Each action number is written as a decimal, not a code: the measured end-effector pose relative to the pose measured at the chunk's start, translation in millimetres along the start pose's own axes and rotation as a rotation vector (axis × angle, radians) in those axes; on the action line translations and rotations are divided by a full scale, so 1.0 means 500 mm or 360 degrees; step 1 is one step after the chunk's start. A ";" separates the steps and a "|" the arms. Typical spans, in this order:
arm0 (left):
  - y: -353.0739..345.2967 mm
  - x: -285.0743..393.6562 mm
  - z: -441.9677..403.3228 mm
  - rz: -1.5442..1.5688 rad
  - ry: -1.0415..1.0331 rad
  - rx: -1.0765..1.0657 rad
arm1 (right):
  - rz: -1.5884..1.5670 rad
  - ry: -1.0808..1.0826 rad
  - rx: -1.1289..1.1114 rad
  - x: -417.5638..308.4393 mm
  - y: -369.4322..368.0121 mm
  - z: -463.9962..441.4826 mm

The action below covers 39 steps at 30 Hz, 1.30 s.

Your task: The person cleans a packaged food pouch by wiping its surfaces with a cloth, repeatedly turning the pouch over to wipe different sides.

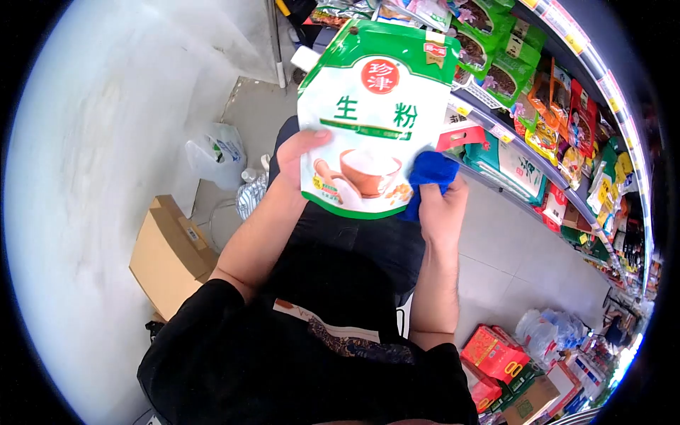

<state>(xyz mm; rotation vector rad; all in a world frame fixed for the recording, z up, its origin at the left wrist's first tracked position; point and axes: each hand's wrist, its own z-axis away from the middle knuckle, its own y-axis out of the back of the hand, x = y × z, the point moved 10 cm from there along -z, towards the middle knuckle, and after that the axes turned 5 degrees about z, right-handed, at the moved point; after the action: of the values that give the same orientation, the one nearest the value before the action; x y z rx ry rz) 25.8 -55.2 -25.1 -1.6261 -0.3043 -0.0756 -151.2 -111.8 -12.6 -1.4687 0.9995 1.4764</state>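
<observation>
A green and white starch pouch [354, 152] with a white spout at its upper left corner is held up in front of me, its printed front facing me. My left hand [297, 154] grips its lower left side, thumb on the front and the other fingers hidden behind. At the lower right of the pouch, my right hand [443, 202] is closed around a bunched blue cloth [433, 172]. The cloth touches the pouch's right edge; whether the right fingers also support the pouch from behind is hidden.
Shelves [524, 138] with bagged goods curve along the right. An opened cardboard box [170, 255] and a white plastic bag [216, 156] are on the left floor by a pale wall [106, 142]. Red boxes [496, 354] and wrapped bottles [545, 333] stand at lower right.
</observation>
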 end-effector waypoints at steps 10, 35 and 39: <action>-0.008 -0.016 0.005 -0.0195 0.0056 0.0039 | 0.0222 0.0078 0.0011 -0.053 0.008 -0.009; 0.018 -0.071 0.058 -0.0334 0.0593 0.0103 | -0.0083 0.0261 0.0366 -0.110 0.068 -0.046; 0.004 -0.076 0.053 -0.0287 0.0617 0.0093 | -0.0162 0.0267 0.0385 -0.092 0.081 -0.046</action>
<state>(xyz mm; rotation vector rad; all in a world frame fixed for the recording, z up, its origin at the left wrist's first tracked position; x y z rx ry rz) -14.1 -34.7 -38.3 -1.4862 -0.1509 -0.5080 -180.9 -148.4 32.9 -1.4608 1.1431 1.1315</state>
